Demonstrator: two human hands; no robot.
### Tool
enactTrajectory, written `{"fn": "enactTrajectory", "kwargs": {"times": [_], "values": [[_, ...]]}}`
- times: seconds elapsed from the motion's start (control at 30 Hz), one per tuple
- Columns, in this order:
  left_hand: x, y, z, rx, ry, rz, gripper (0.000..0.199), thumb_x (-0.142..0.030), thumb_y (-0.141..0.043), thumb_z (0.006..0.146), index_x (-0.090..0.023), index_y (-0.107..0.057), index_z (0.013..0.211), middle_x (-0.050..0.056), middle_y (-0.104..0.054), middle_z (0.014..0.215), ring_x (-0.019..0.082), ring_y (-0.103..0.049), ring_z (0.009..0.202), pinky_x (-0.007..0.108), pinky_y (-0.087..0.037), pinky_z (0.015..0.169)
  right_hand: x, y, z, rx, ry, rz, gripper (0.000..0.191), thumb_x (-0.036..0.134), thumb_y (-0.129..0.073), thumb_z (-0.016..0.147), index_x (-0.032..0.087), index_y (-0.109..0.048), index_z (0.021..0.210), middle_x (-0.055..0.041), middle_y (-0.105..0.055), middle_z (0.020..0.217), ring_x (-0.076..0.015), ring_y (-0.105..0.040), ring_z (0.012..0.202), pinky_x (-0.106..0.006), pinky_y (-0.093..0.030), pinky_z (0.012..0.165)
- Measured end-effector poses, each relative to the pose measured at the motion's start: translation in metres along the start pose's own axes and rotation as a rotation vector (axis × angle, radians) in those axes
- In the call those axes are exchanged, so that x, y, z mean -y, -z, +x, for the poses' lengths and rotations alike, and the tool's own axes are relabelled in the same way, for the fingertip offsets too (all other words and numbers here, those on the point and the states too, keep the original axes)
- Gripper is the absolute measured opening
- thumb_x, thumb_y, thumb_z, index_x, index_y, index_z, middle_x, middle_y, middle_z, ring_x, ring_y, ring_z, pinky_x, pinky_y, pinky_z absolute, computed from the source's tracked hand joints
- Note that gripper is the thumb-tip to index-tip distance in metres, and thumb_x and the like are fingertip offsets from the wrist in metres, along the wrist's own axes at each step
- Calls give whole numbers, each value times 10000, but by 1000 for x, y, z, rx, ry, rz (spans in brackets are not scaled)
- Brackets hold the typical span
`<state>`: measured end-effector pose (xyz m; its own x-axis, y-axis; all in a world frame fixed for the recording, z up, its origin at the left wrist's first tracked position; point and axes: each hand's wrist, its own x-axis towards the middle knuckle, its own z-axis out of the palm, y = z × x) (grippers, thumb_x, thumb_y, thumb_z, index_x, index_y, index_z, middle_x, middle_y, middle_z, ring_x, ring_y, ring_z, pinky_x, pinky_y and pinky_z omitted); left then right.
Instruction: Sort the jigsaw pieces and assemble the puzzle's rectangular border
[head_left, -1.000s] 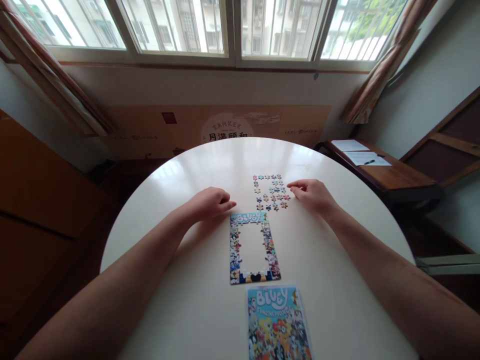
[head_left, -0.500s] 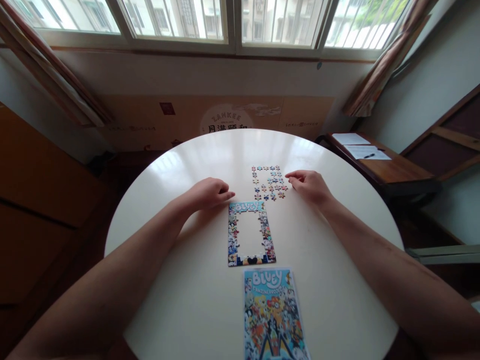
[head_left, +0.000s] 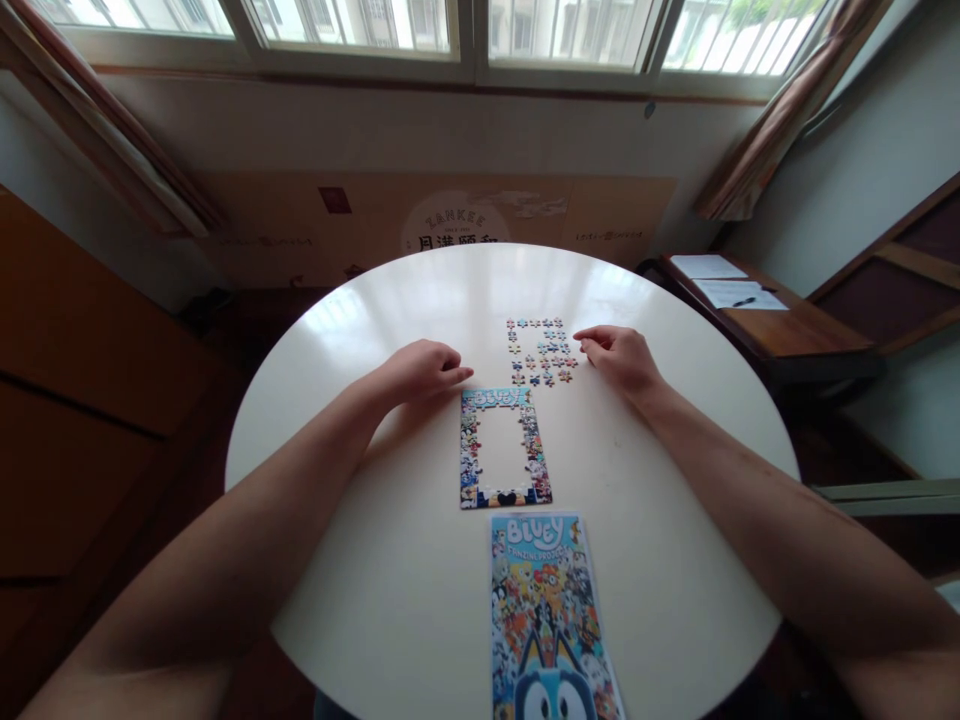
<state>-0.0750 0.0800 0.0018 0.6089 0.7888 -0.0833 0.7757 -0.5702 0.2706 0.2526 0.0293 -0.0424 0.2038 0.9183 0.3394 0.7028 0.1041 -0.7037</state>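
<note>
Several small loose puzzle pieces [head_left: 553,348] lie in rows beyond a partly built jigsaw puzzle [head_left: 469,455]. The puzzle's border is joined around a bare middle, with "BLUEY" along its top. My left hand [head_left: 427,370] rests on the table by the puzzle's upper left corner, its fingers curled in, with nothing seen in them. Just right of the loose pieces is my right hand [head_left: 616,355], index finger stretched toward them and thumb a little apart. No piece shows between those fingers. Closest to me lies a printed Bluey picture sheet [head_left: 547,600].
All of this is on a round white table [head_left: 375,600]. At the right stands a low wooden table [head_left: 787,325] with papers [head_left: 739,294] and a pen. Beyond the white table are a printed cardboard panel [head_left: 367,215] and windows with curtains [head_left: 787,110].
My view has tipped down slightly, so more of the picture sheet shows. Both hands keep nearly the same places beside the pieces and puzzle.
</note>
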Motion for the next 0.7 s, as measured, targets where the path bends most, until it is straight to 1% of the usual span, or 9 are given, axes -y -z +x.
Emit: {"fn": "enactTrajectory", "kwargs": {"times": [0.1, 0.2, 0.3, 0.43, 0.5, 0.63, 0.7], "values": [[0, 0, 0, 9, 6, 8, 418, -507, -506, 895, -193, -552, 623, 28, -548, 602, 140, -403, 550, 317, -255, 564, -1, -1, 0, -5, 9, 16, 261, 277, -598, 823, 212, -804, 969, -38, -770, 807, -198, -687, 683, -336, -541, 704], [0, 0, 0, 24, 11, 8, 413, -503, -508, 898, -194, -556, 628, 27, -546, 612, 141, -406, 555, 319, -257, 568, -1, -2, -1, -15, 17, 30, 248, 281, -607, 821, 216, -805, 954, -41, -776, 837, -210, -697, 736, -353, -545, 756], [0, 0, 0, 25, 2, 0, 404, -490, -516, 897, -194, -546, 623, 29, -547, 618, 140, -405, 565, 317, -258, 575, -1, -3, -1, -32, 24, 53, 235, 292, -616, 821, 216, -802, 943, -49, -783, 910, -219, -699, 813, -365, -542, 817], [1, 0, 0, 24, -12, -11, 411, -496, -516, 894, -194, -526, 616, 32, -555, 625, 143, -417, 567, 312, -263, 573, -2, -5, 0, -71, 35, 91, 278, 309, -597, 834, 194, -784, 1004, -68, -775, 1008, -217, -687, 876, -374, -538, 869], [3, 0, 0, 25, -10, -21, 411, -497, -514, 892, -194, -526, 614, 36, -562, 636, 150, -437, 573, 311, -270, 570, -1, -6, -1, -100, 44, 101, 308, 309, -583, 838, 180, -770, 1045, -82, -766, 1046, -223, -681, 912, -381, -540, 870], [7, 0, -1, 17, -12, -38, 419, -507, -506, 889, -196, -524, 609, 39, -577, 653, 157, -458, 575, 315, -278, 557, 6, -7, -3, -139, 99, 93, 322, 292, -559, 843, 188, -752, 1079, -98, -737, 1123, -251, -667, 994, -382, -549, 790], [9, -1, -1, 13, -15, -35, 427, -518, -499, 890, -197, -523, 609, 40, -581, 660, 159, -466, 582, 316, -280, 558, 12, -7, -5, -144, 148, 77, 303, 270, -562, 837, 206, -759, 1058, -96, -723, 1144, -266, -647, 1050, -401, -541, 816]]}}
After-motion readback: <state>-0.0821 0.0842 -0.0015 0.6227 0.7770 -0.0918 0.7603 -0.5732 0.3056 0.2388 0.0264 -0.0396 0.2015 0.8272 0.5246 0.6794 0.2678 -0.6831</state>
